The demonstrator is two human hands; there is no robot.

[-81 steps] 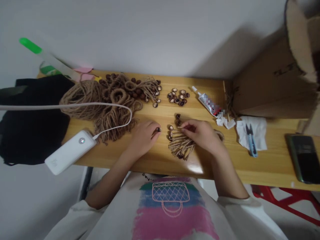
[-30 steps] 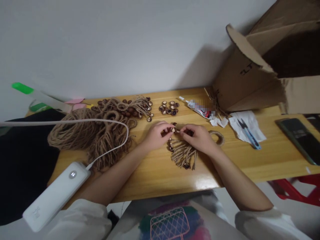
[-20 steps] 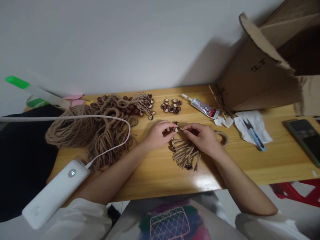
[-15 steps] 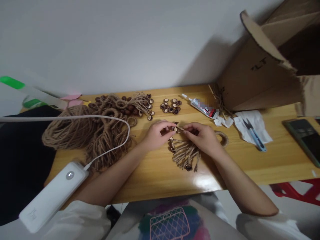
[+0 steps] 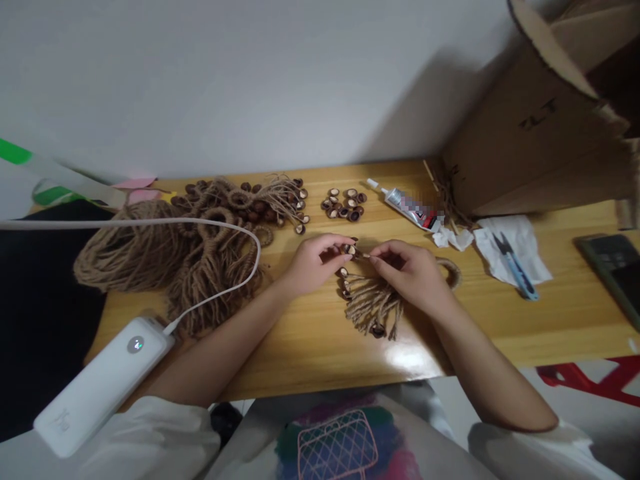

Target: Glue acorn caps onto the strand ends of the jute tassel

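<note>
Between thumb and fingers, my left hand [image 5: 311, 265] pinches a small brown half nutshell [image 5: 349, 249] with a pale inside. Facing it, my right hand [image 5: 411, 270] is closed on a twine strand [image 5: 365, 256], whose end is at or close to the shell; contact cannot be made out. Below the hands spreads a twine tassel [image 5: 373, 307], with a wrapped rope ring [image 5: 453, 272] to the right of my right hand. Several half shells sit along the strand ends, one of them a dark shell [image 5: 377, 331] at the bottom.
Twine bundles [image 5: 133, 247] and shells lie left, beside a white power bank [image 5: 103, 387] with a cable. Loose half shells [image 5: 343, 204], a glue tube [image 5: 413, 208], tissue [image 5: 533, 250], blue thread snips [image 5: 520, 270], a phone [image 5: 613, 273] and a cardboard box [image 5: 530, 153] are behind and right.
The view has shifted slightly. Both hands keep nearly the same place and grip, with the shell and the strand still close together between them.
</note>
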